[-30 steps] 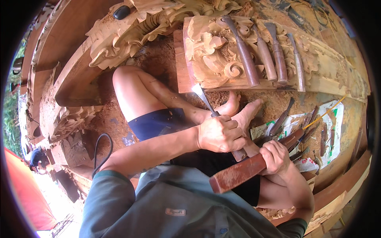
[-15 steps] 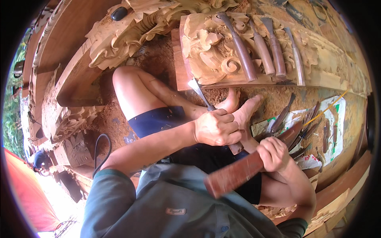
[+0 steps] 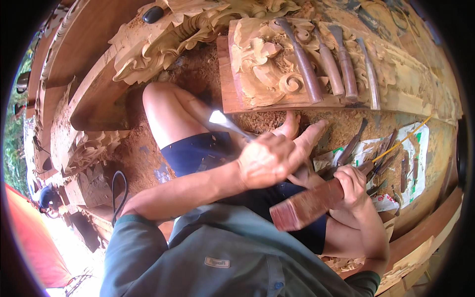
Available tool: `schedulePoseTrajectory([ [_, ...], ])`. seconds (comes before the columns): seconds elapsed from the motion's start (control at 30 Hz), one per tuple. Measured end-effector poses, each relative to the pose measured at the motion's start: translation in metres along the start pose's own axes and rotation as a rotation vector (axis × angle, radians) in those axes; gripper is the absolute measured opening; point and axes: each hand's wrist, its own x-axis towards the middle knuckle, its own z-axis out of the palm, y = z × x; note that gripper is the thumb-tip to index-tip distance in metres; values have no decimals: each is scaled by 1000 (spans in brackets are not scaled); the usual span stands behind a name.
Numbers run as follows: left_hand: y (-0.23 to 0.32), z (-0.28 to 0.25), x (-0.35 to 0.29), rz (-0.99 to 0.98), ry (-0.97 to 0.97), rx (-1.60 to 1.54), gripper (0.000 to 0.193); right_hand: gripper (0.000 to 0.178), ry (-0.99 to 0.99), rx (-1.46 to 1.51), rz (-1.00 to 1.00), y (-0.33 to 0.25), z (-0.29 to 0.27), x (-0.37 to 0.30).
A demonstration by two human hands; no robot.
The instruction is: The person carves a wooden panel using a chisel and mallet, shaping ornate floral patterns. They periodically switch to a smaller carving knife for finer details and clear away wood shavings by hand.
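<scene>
My left hand (image 3: 266,159) is closed round the handle of a chisel (image 3: 232,126). Its wide, bright blade points up and left over my bent leg, short of the carved panel. Lower right, my right hand (image 3: 352,188) grips a reddish-brown wooden mallet (image 3: 307,205). The mallet's blocky head slants down and left over my lap, just below the chisel's butt end, which is partly hidden. Beyond my feet lies the carved wooden panel (image 3: 264,74), with scrolls and leaves in relief. Several more chisels (image 3: 303,67) rest across it, handles toward me.
A large curved carved piece (image 3: 148,59) stands at the far left, a dark rounded object (image 3: 152,15) on top. To the right, more tools (image 3: 353,143) lie on a white printed sheet (image 3: 420,148). Wood shavings (image 3: 133,153) cover the floor around my legs.
The chisel blade has swung left and toward me, away from the panel's edge. The mallet has shifted right and turned, with its end face now showing more. Both hands keep their hold.
</scene>
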Motion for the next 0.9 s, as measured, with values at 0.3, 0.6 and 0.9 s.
schedulePoseTrajectory([
  [0.3, -1, 27, -9, 213, -13, -153, 15, 21, -19, 71, -50, -14, -8, 3],
  [0.6, -10, 22, -4, 94, -27, -162, 17, 20, -32, 126, -87, -12, -3, 5],
  [0.9, -8, 22, 6, 152, 57, -137, 16, 19, -49, 165, -84, -12, -1, 6],
])
